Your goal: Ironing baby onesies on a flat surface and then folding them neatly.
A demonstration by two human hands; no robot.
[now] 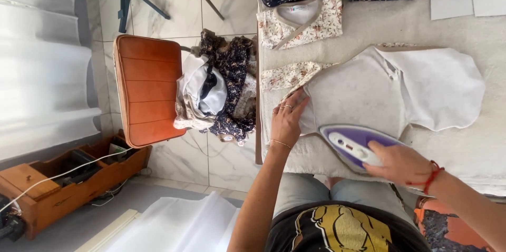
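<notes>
Ironing is under way; the right hand (401,163) has its grip wrapped around the purple iron (354,145), which sits on the white garment (390,91) spread on the counter (379,31); the left hand (287,120), fingers spread, flattens fabric just beside it; the next stroke likely needs that hand holding the cloth taut.

Pale marble-look floor tiles (174,12) fill the middle of the view. At nine o'clock hangs a sheer white curtain (42,67) — bright with daylight. Just right of it stands an orange padded chair (145,89) (clothes heaped on its seat). At seven o'clock sits a low wooden box (63,186) — a white cord crosses it.
</notes>
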